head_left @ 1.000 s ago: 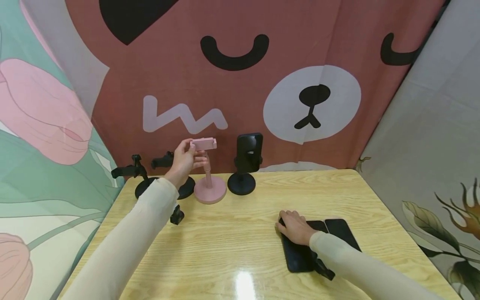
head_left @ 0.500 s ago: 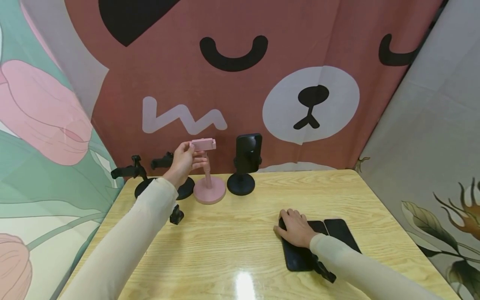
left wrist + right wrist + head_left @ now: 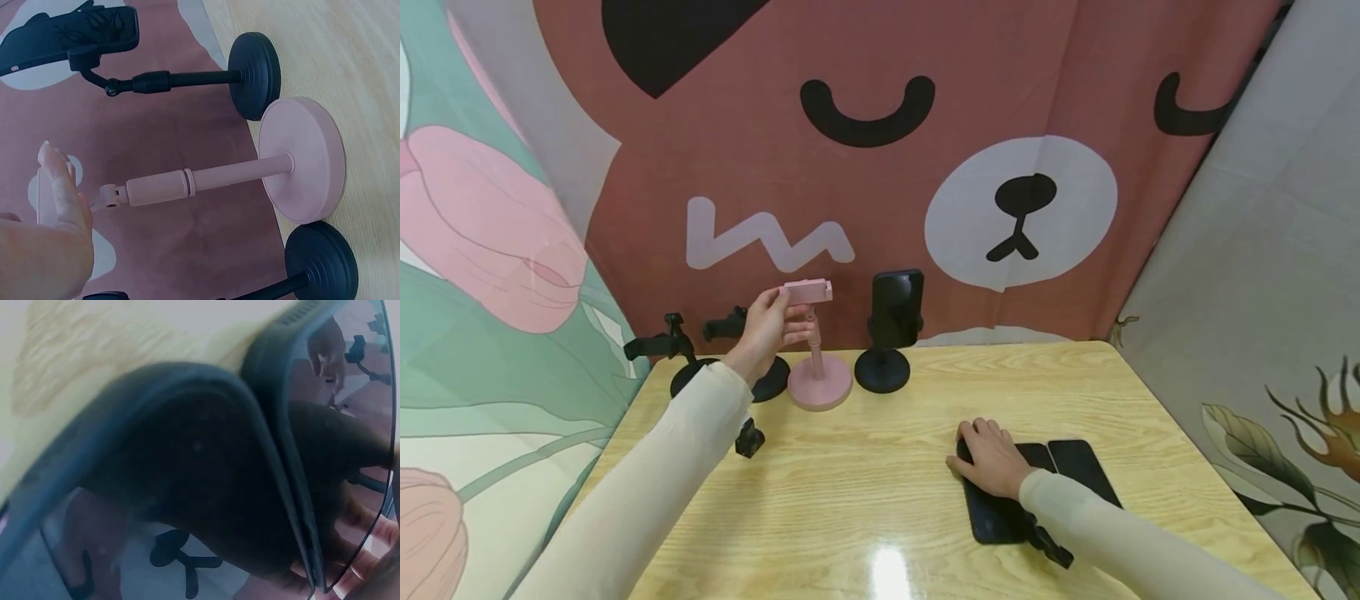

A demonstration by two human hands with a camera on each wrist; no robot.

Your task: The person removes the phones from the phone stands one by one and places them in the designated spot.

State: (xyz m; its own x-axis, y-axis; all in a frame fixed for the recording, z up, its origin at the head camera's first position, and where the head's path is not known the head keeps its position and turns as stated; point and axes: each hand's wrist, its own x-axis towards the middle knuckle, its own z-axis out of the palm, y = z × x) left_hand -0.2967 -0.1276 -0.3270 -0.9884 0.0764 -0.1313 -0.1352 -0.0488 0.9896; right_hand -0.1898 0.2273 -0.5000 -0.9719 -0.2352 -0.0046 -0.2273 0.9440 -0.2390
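My left hand [image 3: 769,327] pinches the left end of the pink phone stand's [image 3: 816,354] clamp, its thumb in front and other fingers spread below. The left wrist view shows the pink stem and round base [image 3: 303,159], with the hand [image 3: 47,244] at the clamp end. My right hand [image 3: 994,458] lies over the top end of the leftmost black phone [image 3: 996,521], thumb out beyond its left edge. In the right wrist view that hand's fingers [image 3: 365,550] are at a phone's edge, mirrored in the glossy screen.
Right of the pink stand, a black stand [image 3: 882,371] holds an upright phone [image 3: 897,308]. Black stands [image 3: 658,344] with their clamps showing stand to the left, partly behind my left arm. Another black phone [image 3: 1084,467] lies right of my right hand. A printed cloth hangs behind the table [image 3: 835,500].
My left hand stays on the pink clamp. The right thumb has moved slightly outward from the phone's left edge. The camera view has shifted a little.
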